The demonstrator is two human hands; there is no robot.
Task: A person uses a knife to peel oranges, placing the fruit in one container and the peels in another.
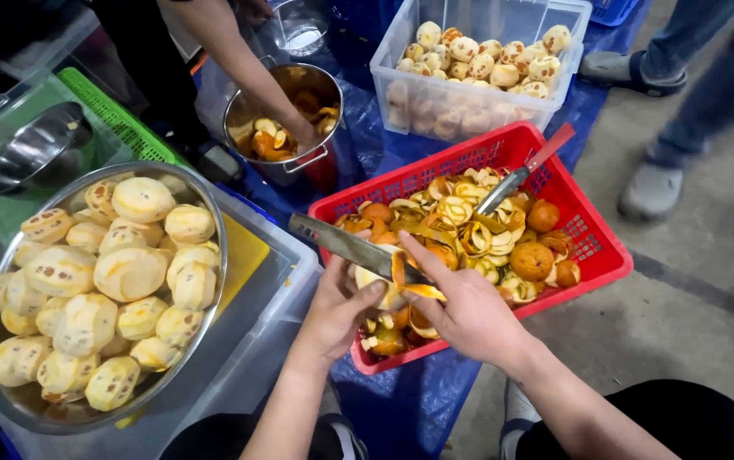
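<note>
Steel bowl heaped with peeled fruit at left. Clear tub of peeled fruit at top. Steel pot holding peels, another person's hand inside. Green crate behind.

Both forearms are bare from the wrist up to where the near edge of the view cuts them off; no sleeve, watch, ring, bracelet or glove shows on either one. The left hand and the right hand are bare too, with short, plain fingernails. At the near edge, dark, probably black, trousers cover the knees, one at the near right and one at the near middle
</note>
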